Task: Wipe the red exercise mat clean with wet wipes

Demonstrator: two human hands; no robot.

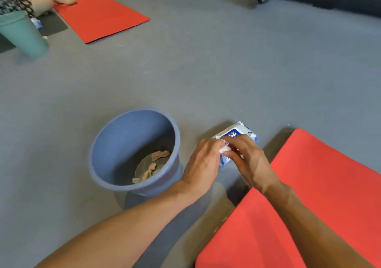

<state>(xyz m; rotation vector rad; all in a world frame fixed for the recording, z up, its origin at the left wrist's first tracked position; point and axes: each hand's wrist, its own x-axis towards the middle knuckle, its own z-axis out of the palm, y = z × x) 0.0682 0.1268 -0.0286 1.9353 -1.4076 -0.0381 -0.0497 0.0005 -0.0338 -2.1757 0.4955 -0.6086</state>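
Both hands on the wipes pack [237,138], left hand [203,164] pinching a white wipe [224,148]. Right hand [248,159] fingers curl, steadying the pack. Soft, limp, damp: pull by its corner.

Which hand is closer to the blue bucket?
The left hand. It sits right beside the blue bucket, just off its rim. The right hand is farther away, on the other side of the wipes pack, next to the red mat.

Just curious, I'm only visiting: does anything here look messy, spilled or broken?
Nothing stands out. Used wipes lie inside the blue bin, not on the floor, and both hands are at the wipe pack.
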